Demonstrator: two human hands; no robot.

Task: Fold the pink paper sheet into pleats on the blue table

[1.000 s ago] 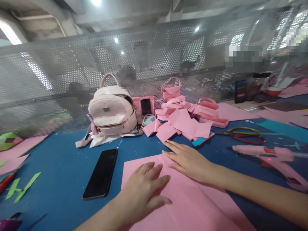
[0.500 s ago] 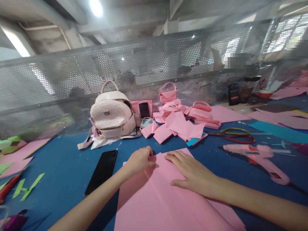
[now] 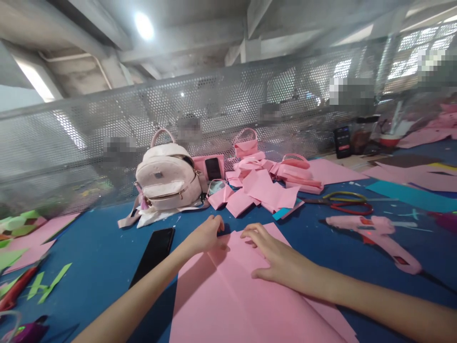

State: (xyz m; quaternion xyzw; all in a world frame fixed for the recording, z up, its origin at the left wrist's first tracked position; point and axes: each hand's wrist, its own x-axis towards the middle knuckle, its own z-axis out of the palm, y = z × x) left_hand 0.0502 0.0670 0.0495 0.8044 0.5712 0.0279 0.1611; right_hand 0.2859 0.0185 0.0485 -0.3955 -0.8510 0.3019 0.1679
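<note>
A large pink paper sheet (image 3: 235,300) lies on the blue table (image 3: 96,257) in front of me, with a crease running down its middle. My left hand (image 3: 206,234) is closed, pinching the sheet's far edge near its left corner. My right hand (image 3: 278,259) rests on the sheet beside it, fingers curled down on the far edge. A black phone (image 3: 154,252) lies face down just left of the sheet.
A pale pink backpack (image 3: 167,178) stands at the back by the perforated metal screen (image 3: 107,124). Folded pink paper bags and scraps (image 3: 266,183) lie behind the sheet. Scissors (image 3: 342,201) and a pink glue gun (image 3: 374,233) lie to the right. Green strips (image 3: 46,286) lie at left.
My left hand has slid forward from flat on the sheet to its far edge and closed on it. The right hand's fingers have curled at that edge. The view has tilted up slightly.
</note>
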